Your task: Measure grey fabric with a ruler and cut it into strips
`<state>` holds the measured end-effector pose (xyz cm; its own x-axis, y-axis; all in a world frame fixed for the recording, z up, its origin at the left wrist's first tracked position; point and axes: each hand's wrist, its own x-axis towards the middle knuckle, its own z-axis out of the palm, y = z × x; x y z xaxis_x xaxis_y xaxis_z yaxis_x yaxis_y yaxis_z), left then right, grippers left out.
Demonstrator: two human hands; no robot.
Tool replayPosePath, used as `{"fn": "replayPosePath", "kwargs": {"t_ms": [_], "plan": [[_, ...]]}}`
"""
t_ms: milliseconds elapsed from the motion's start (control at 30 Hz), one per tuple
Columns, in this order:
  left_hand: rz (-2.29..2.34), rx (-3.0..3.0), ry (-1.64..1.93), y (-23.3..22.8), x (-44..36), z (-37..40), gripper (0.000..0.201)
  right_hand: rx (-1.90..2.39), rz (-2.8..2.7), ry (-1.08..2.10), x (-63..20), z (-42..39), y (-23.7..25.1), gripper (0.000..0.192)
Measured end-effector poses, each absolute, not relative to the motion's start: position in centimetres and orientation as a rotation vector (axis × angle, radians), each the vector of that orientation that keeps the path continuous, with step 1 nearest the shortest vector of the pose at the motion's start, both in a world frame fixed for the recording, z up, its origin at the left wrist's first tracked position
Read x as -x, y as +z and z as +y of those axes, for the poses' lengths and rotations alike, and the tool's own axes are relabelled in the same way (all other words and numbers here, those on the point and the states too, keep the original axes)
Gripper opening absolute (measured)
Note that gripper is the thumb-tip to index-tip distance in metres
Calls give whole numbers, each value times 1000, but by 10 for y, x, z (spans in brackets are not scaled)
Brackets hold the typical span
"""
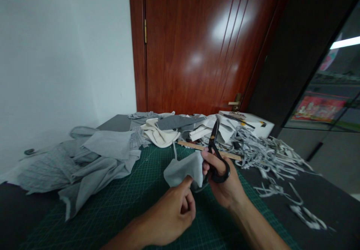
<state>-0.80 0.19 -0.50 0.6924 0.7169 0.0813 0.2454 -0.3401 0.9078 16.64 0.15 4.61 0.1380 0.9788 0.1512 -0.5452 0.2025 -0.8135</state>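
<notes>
My right hand point(226, 184) grips black scissors point(215, 150) by the handles, blades pointing up and away. My left hand point(174, 210) pinches the lower edge of a small light grey fabric piece point(184, 169), held just left of the scissors above the green cutting mat point(126, 201). The fabric piece touches my right-hand fingers.
A heap of grey cloth point(84, 160) lies at the left. Cream and grey fabric pieces point(165, 130) are piled at the back. A wooden ruler point(197, 148) lies behind the scissors. Cut grey strips point(264, 152) spread at the right, near a white box point(253, 124). A red-brown door point(202, 44) stands behind.
</notes>
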Motion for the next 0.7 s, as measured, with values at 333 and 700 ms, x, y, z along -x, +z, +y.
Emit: {"fn": "replayPosePath", "kwargs": {"t_ms": [333, 700], "plan": [[338, -1013, 1182, 25, -7, -2, 60, 706, -684, 1199, -165, 3, 40, 38], [520, -783, 1326, 26, -2, 6, 30, 782, -686, 1252, -154, 2, 29, 45]]}}
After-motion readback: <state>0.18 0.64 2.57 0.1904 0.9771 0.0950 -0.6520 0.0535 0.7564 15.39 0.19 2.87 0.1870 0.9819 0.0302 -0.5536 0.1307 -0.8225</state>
